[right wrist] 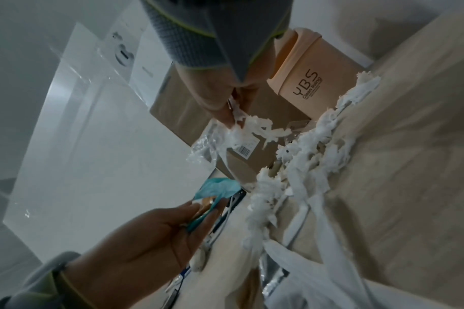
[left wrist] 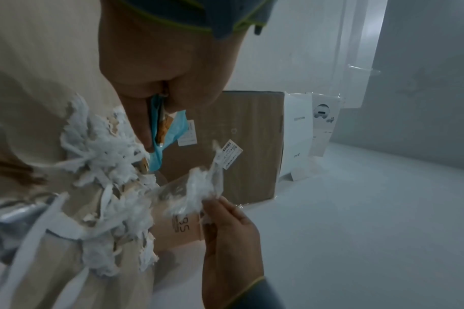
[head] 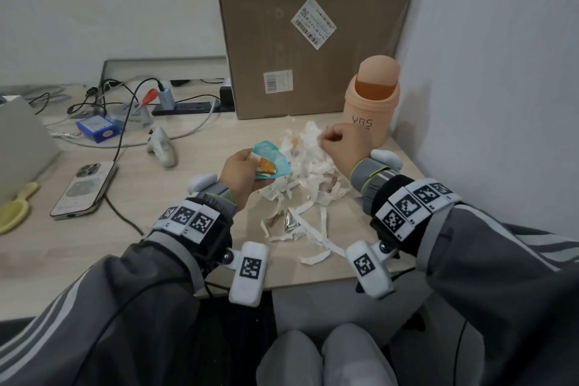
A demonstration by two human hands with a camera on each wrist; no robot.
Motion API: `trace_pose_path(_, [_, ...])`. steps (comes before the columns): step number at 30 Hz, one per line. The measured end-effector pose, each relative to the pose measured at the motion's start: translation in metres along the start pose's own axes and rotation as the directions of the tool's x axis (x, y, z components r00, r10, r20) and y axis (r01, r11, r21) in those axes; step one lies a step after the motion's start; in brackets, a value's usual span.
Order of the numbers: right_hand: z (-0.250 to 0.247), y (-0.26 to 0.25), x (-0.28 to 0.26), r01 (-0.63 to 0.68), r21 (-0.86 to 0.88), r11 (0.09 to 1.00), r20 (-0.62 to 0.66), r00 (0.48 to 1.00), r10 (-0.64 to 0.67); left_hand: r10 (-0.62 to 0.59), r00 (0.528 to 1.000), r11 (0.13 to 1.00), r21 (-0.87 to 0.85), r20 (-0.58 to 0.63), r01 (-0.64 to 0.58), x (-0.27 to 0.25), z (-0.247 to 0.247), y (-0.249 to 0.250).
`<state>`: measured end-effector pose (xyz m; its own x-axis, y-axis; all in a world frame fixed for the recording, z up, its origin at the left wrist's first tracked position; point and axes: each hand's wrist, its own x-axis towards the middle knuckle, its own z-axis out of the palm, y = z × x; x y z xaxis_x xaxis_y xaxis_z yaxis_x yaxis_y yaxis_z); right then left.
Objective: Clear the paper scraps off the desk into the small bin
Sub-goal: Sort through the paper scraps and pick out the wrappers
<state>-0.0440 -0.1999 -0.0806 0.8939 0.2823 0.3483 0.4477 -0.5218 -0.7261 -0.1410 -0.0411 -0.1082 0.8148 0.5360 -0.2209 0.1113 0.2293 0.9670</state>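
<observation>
A heap of torn white paper scraps (head: 308,175) lies on the pale wooden desk (head: 94,247) in front of a peach swing-lid bin (head: 371,103). My left hand (head: 242,174) grips a teal wrapper with an orange scrap (head: 269,163), held just left of the heap; the wrapper (left wrist: 156,133) shows pinched between its fingers in the left wrist view. My right hand (head: 343,144) hovers over the heap beside the bin, pinching a tuft of white scraps with clear film (right wrist: 254,125), the same tuft (left wrist: 201,188) seen from the left wrist.
A tall cardboard box (head: 313,28) stands behind the heap. A phone (head: 86,189), a blue box (head: 97,128), cables, a power strip (head: 191,106) and a white controller (head: 161,147) lie to the left. The wall runs close on the right. More strips (head: 313,229) trail toward the desk's front edge.
</observation>
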Motion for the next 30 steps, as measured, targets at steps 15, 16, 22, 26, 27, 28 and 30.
trace_pose_path(15, [0.0,-0.012,-0.008,0.263,-0.084,0.961,0.158,0.956,-0.248,0.002,0.932,0.992,-0.117,0.363,0.044,-0.009,0.051,0.024])
trace_pose_path(16, [-0.002,-0.012,-0.009,0.266,-0.067,0.962,0.169,0.953,-0.252,0.012,0.933,0.993,-0.111,0.359,0.03,-0.008,0.05,0.023])
trace_pose_path(22, [-0.01,-0.003,-0.015,0.191,0.051,0.98,0.313,0.929,-0.198,0.025,0.979,0.992,-0.122,0.201,-0.001,-0.001,0.052,0.017])
trace_pose_path(26, [-0.016,0.006,-0.013,0.003,0.317,0.949,0.296,0.95,-0.102,0.042,0.99,0.993,-0.113,0.132,-0.027,-0.002,0.056,0.019])
trace_pose_path(27, [-0.018,0.006,-0.013,-0.046,0.374,0.926,0.259,0.964,-0.057,0.055,0.992,0.992,-0.123,0.111,-0.041,-0.001,0.057,0.02])
trace_pose_path(28, [-0.018,0.007,-0.012,-0.084,0.405,0.91,0.225,0.974,-0.01,0.067,0.993,0.989,-0.135,0.1,-0.053,-0.001,0.058,0.022])
trace_pose_path(30, [-0.02,0.01,-0.009,-0.161,0.408,0.899,0.223,0.972,0.073,0.081,0.992,0.986,-0.152,0.096,-0.065,-0.002,0.061,0.023])
